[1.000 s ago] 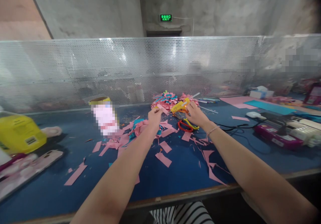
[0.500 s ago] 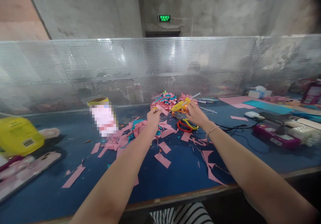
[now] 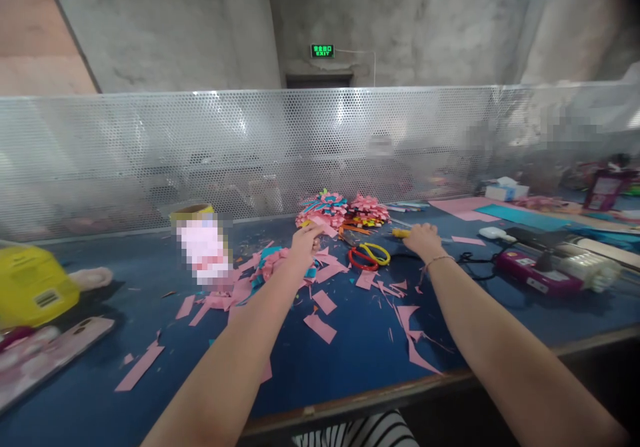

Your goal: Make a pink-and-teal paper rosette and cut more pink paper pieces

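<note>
left hand (image 3: 306,239): pinching pink strip (image 3: 320,226), frame centre, just below paper flowers (image 3: 344,209)
right hand (image 3: 424,240): right of centre, on glue gun (image 3: 401,233), closed over it
scissors (image 3: 369,255): between hands, on table (image 3: 350,347)
scraps (image 3: 320,327): pink, scattered lower centre
bottle (image 3: 33,285): yellow, far left
mesh screen (image 3: 150,147): across frame, behind table

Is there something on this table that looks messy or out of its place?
Yes. Pink paper scraps lie scattered over the blue table, around the scissors. Some reach almost to its front edge.
</note>
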`<action>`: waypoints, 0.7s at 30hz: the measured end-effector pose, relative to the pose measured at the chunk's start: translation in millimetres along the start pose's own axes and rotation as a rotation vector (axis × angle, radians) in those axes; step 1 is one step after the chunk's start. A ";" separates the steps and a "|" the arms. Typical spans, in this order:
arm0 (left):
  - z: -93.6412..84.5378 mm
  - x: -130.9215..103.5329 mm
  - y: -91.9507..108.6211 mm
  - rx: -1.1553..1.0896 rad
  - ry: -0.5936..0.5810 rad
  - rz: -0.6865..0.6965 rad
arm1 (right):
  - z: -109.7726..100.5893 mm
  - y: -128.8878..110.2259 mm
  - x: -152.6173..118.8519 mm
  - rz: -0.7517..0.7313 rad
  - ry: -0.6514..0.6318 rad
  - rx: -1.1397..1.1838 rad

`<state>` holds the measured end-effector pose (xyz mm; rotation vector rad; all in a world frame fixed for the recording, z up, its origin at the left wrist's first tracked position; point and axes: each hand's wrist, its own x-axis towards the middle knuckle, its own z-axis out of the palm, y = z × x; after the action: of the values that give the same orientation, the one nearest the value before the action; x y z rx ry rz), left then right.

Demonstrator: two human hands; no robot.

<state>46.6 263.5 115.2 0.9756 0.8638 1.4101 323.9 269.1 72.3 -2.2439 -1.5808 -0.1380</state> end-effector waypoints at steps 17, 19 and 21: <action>4.0 -10.1 3.8 -0.049 -0.371 -0.183 | -27.0 -105.6 -49.1 -0.860 -0.028 0.968; 4.0 -10.7 3.6 -0.047 -0.395 -0.188 | -27.8 -108.4 -51.5 -0.855 -0.050 0.997; 3.9 -11.2 3.0 -0.052 -0.407 -0.185 | -29.0 -110.7 -53.3 -0.837 -0.055 1.022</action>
<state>49.0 251.9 118.5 1.0662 0.5935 1.0235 206.8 243.1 111.4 -0.7767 -1.8981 0.4193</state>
